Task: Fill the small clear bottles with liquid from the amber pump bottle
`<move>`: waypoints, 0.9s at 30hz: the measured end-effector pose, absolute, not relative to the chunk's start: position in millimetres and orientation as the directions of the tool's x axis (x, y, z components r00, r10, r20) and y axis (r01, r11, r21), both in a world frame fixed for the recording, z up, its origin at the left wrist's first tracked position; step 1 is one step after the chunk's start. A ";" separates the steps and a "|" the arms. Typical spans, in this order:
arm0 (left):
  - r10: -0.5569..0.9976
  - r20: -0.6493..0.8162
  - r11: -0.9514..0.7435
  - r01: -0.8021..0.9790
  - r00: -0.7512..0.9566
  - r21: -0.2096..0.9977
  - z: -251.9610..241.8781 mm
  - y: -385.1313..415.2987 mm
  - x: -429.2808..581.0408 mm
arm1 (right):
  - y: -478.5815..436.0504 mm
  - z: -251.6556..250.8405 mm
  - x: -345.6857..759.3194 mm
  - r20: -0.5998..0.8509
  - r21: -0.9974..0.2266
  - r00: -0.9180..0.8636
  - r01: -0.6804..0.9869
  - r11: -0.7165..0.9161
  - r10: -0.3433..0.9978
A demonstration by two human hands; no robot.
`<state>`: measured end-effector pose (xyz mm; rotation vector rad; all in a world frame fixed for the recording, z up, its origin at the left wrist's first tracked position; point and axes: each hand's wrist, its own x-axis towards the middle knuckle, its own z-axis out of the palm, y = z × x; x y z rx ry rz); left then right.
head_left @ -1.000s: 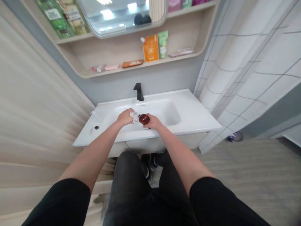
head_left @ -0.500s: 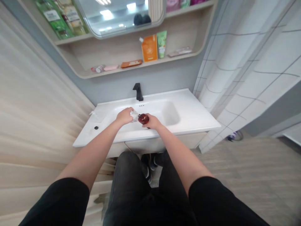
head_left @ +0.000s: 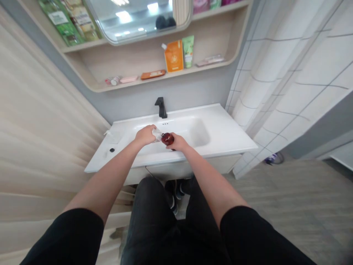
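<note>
Over the front of the white sink basin (head_left: pixel 200 132), my left hand (head_left: pixel 145 135) is closed around a clear see-through container (head_left: pixel 157 135). My right hand (head_left: pixel 178 142) grips a reddish-brown bottle (head_left: pixel 167 139) from its right side. The bottle is tilted, its dark neck pointing left at the mouth of the clear container. Neck and container meet or nearly meet; whether they touch I cannot tell, nor whether liquid is flowing. A small black cap (head_left: pixel 112 150) lies on the left counter. Behind it is a white-tipped, clear object (head_left: pixel 109 133), its kind unclear.
A black faucet (head_left: pixel 161 108) rises behind the basin. Above, a wall shelf (head_left: pixel 124 60) holds an orange pouch (head_left: pixel 174 56), a green tube (head_left: pixel 188 51) and small packets, under a mirror (head_left: pixel 143 18). A pale curtain (head_left: pixel 41 129) hangs left; a tiled wall (head_left: pixel 289 73) stands right.
The view has shifted very slightly. Both hands keep their hold on the clear container and the reddish-brown bottle, in nearly the same pose.
</note>
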<state>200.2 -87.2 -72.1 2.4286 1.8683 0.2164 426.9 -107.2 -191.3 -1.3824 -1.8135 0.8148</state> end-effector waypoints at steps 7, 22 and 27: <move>0.962 0.074 -0.269 0.956 0.262 0.118 -70.9 -86.3 200.1 | -107.5 -190.6 426.9 0.163 -0.815 -0.181 0.530 0.236 0.970; 0.963 0.071 -0.264 0.961 0.259 0.079 -68.8 -84.6 199.8 | -106.2 -190.6 428.3 0.157 -0.806 -0.183 0.544 0.233 0.971; 0.964 0.069 -0.262 0.962 0.257 0.075 -66.0 -85.7 202.4 | -106.8 -190.5 428.5 0.159 -0.813 -0.187 0.532 0.235 0.970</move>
